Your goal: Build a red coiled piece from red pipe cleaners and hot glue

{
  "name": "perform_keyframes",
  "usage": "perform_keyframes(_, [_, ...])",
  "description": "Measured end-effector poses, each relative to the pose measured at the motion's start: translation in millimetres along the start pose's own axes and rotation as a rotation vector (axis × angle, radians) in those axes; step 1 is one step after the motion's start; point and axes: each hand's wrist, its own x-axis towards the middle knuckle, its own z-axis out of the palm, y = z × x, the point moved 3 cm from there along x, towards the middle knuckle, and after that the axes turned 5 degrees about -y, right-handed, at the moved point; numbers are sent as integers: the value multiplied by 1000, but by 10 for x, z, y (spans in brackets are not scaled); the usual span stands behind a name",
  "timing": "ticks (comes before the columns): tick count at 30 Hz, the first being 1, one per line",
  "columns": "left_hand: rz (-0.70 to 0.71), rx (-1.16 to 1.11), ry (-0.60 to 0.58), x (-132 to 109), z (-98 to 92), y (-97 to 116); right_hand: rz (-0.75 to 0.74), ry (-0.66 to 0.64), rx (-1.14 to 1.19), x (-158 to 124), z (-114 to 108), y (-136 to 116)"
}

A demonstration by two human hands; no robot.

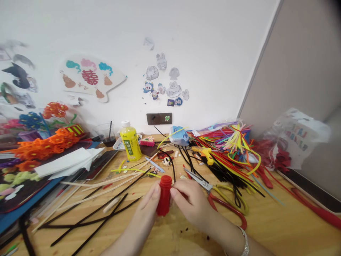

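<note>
My left hand (147, 206) and my right hand (188, 202) hold a red fuzzy pipe-cleaner cylinder (164, 195) upright between them, low over the wooden table (279, 231). Its ribbed top shows, and the fingers cover its sides. Just beyond my right hand lie metal scissors (199, 182) with red and yellow handles. Loose black pipe cleaners (92, 218) lie to the left of my left hand. A silver bracelet (244, 241) circles my right wrist.
A heap of multicoloured pipe cleaners (229, 156) covers the table's back right, with a yellow glue gun (206, 155) on it. Behind stand a yellow bottle (130, 141) and a glass (105, 135). Orange pipe-cleaner flowers (45, 149) lie at left.
</note>
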Motion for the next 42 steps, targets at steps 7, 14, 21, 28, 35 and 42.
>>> perform_keyframes(7, [-20,57,54,-31,50,94,88,28,26,-18,13,37])
perform_keyframes(14, [26,127,-44,-9,83,154,146,39,261,-12,-8,100])
perform_keyframes(21, [80,196,-120,-7,127,224,134,-82,537,-3,-10,165])
perform_keyframes(28, [46,235,-177,-28,94,158,162,-84,613,-4,23,268])
perform_keyframes(35, [19,202,-212,-24,111,137,179,-65,615,-2,11,286])
perform_keyframes(42, [-17,186,-185,-1,110,134,192,-58,583,-5,36,280])
